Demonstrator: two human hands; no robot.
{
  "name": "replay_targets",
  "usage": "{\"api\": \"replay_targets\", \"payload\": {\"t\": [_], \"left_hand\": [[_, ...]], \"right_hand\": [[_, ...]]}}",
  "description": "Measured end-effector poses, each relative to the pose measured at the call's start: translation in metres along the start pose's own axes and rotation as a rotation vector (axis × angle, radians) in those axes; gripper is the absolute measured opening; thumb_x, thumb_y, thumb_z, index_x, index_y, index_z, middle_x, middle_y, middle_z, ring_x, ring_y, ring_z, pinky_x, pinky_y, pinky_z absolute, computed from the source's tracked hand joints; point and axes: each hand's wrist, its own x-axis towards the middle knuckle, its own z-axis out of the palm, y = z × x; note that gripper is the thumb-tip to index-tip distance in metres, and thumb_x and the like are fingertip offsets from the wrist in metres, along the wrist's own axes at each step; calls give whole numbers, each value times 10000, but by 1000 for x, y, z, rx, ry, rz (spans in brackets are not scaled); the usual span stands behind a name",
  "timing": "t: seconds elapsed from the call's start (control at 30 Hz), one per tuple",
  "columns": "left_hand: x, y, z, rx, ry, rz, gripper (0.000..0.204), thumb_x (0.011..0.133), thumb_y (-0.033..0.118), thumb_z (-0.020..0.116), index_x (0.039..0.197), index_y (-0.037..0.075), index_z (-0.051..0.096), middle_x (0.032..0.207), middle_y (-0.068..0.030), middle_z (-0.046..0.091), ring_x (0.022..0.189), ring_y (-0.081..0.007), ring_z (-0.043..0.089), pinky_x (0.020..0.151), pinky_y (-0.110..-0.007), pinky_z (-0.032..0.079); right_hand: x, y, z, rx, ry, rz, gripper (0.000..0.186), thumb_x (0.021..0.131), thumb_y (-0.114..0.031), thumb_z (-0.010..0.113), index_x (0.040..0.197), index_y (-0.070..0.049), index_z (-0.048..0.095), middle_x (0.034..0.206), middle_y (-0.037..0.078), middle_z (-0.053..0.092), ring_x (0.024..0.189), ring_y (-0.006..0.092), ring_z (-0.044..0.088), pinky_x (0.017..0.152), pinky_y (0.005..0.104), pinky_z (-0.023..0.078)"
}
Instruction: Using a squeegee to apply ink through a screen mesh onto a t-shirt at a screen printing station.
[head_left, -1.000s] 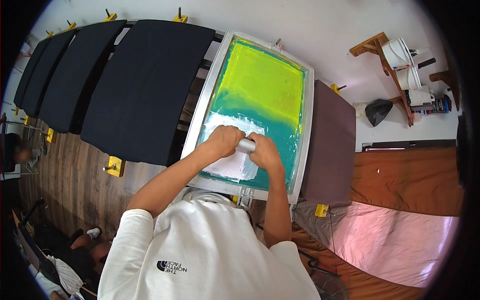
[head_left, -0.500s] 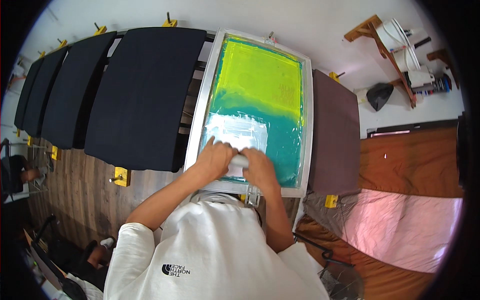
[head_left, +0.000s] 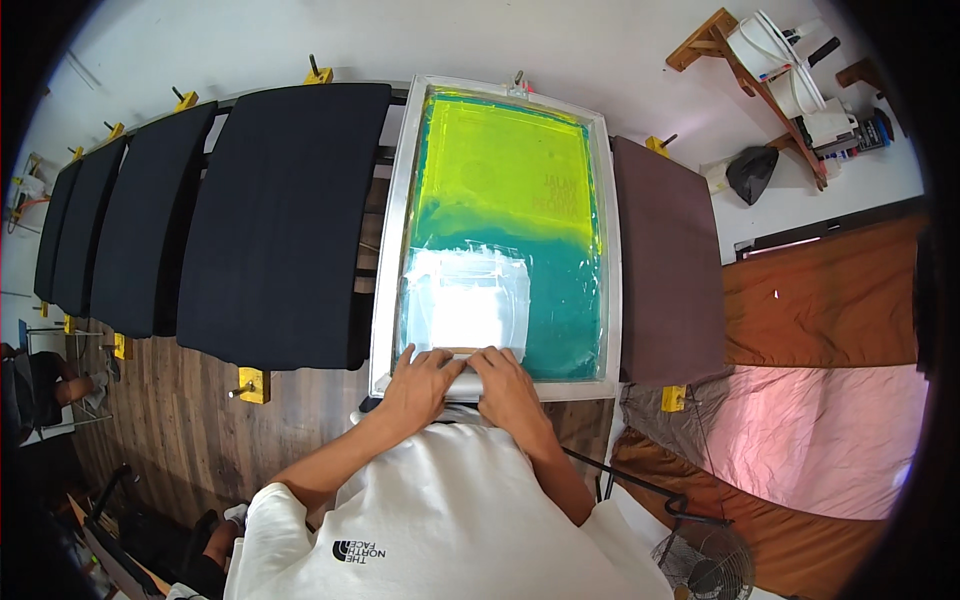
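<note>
My left hand [head_left: 425, 385] and my right hand [head_left: 503, 385] grip a silver-handled squeegee [head_left: 458, 366] at the near end of a screen in an aluminium frame [head_left: 608, 300], fingers curled over its handle side by side. Behind the blade, white ink [head_left: 465, 300] covers a rough rectangle on the teal lower part of the mesh. The far part of the screen is bright yellow-green [head_left: 505, 150]. A metal clamp [head_left: 518, 85] sits at the far edge of the frame.
Black-covered platens [head_left: 270, 220] line up to the left, a brownish one [head_left: 668, 260] to the right. A shelf with buckets [head_left: 775, 70] hangs at upper right; orange-brown fabric [head_left: 810, 310] hangs below. A fan [head_left: 700, 560] stands at lower right. Other people's limbs [head_left: 75, 388] show at left.
Both my hands have drawn the squeegee toward me, down to the screen's near edge. More of the white ink patch shows behind it.
</note>
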Motion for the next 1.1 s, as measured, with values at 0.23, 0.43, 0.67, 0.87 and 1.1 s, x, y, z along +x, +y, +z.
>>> {"api": "replay_targets", "payload": {"t": [0.23,0.43,0.67,0.87,1.1], "left_hand": [[81,-18,-34,-4,239,-14,449,720,-82,619,1132,81,693,1088,-139,699,1030,-347,658,1054,-636,378],[84,-26,-16,-116,290,8,406,692,-92,629,1064,48,705,1002,-171,686,955,-383,652,885,-496,513],[6,8,10,-64,244,32,615,631,-129,647,1221,45,636,1144,-186,650,1035,-388,632,916,-433,532],[50,-6,-32,-86,89,-49,443,700,-36,651,1117,104,704,1022,-149,702,984,-350,666,894,-516,491],[99,-41,-18,-13,326,118,468,663,-81,634,1095,83,706,964,-175,686,878,-377,664,790,-477,529]], "right_hand": [[80,25,-35,-126,29,-13,317,735,44,637,1038,-52,643,1026,154,631,999,371,610,832,470,539],[76,38,-15,-67,88,-60,373,712,62,650,1070,-39,617,1023,164,605,998,379,585,832,472,531],[-3,14,3,38,23,-16,450,652,87,649,1084,-25,589,1166,156,582,1093,376,542,920,454,497],[49,10,-38,-102,-112,17,310,760,24,627,1056,-65,643,1022,154,653,1009,372,628,832,478,540],[94,42,-30,-65,2,11,388,693,73,651,1052,-68,618,1047,156,629,1022,383,592,852,482,519]]}}
